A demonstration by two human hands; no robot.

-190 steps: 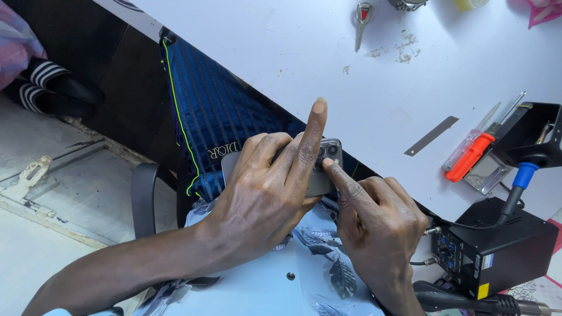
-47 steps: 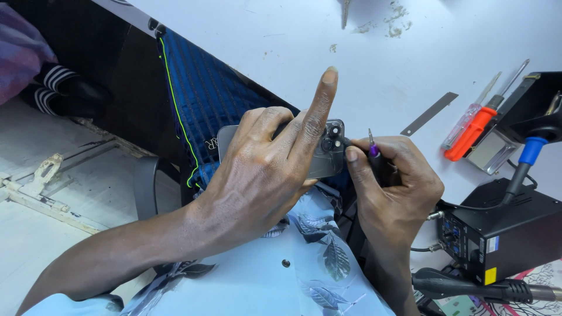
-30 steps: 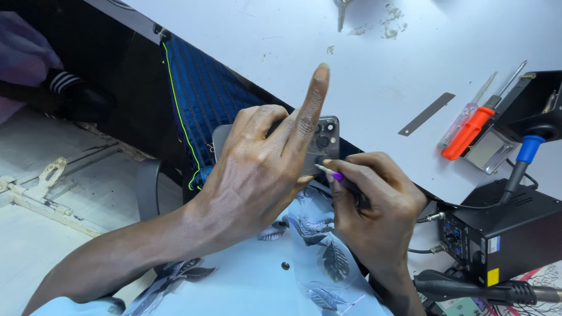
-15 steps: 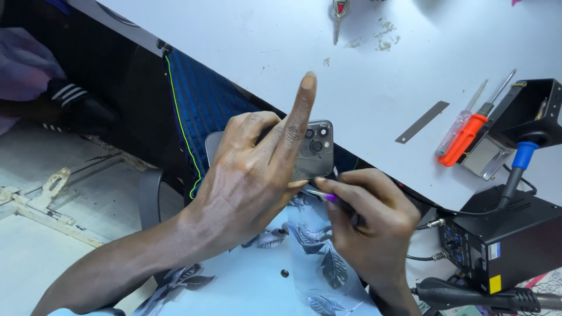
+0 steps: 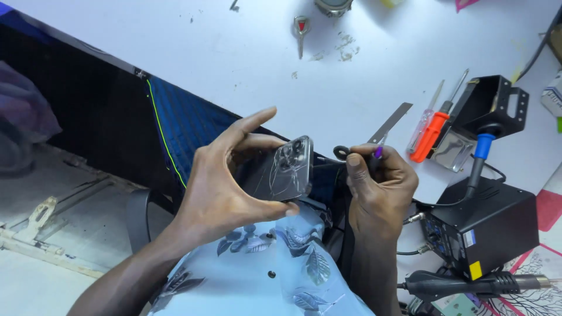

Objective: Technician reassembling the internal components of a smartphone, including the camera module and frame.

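The left hand (image 5: 225, 187) is raised over the lap with its palm turned toward the camera-side right, wrist bent back and forearm running down to the lower left corner. Its thumb presses along the lower edge of a smartphone (image 5: 281, 172) while the index finger stretches out straight above the upper edge, so the hand is closed on the phone as a loose clamp, the other fingers curled behind it. The phone is held on edge, tilted, its grey back with cracked glass and camera cluster facing the viewer, above a pale blue leaf-patterned shirt (image 5: 263, 281).

The right hand (image 5: 377, 181) stands just beside the phone, apart from it, fist upright with the forearm dropping straight down. Its fingers are pinched tight around a thin purple-handled tool (image 5: 379, 152), only the tip end showing above the knuckles, and a small black ring (image 5: 341, 153) sits at the thumb and forefinger.

Beyond the right hand, on the white table (image 5: 246, 52), lie a metal strip (image 5: 391, 122), a clear-handled screwdriver (image 5: 427, 120) and an orange-handled screwdriver (image 5: 438, 126) side by side. Further right stands a black soldering station (image 5: 489, 225) with a blue-handled iron (image 5: 480, 158) in its black holder (image 5: 494, 105). At the table's far side lies a small red-marked key-like tool (image 5: 301, 32)
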